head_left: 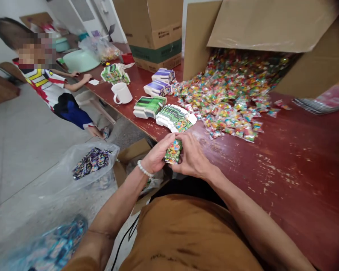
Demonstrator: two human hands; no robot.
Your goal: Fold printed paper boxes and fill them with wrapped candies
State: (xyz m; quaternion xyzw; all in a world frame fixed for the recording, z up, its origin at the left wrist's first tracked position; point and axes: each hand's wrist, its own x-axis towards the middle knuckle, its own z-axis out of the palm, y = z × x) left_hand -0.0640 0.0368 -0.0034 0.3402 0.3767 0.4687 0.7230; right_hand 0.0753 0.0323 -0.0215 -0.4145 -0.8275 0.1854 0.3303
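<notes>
Between my two hands, at the table's front edge, is a small green printed candy box (173, 151). My left hand (157, 152), with a beaded bracelet at the wrist, grips its left side. My right hand (194, 155) curls round the box from the right, fingers closed against it. Just beyond my hands lies a fanned row of flat green boxes (173, 117). A stack of green cartons (149, 106) sits behind it to the left. Wrapped candies (228, 101) spill in a heap over the table, to the right of the flat boxes.
A large carton (260, 26) lies tipped with candies at its mouth. A white mug (121, 93) and purple boxes (159, 82) stand on the red table (307, 165). At the far left a person (49, 88) stands by the table. Bags of wrappers (93, 163) rest below.
</notes>
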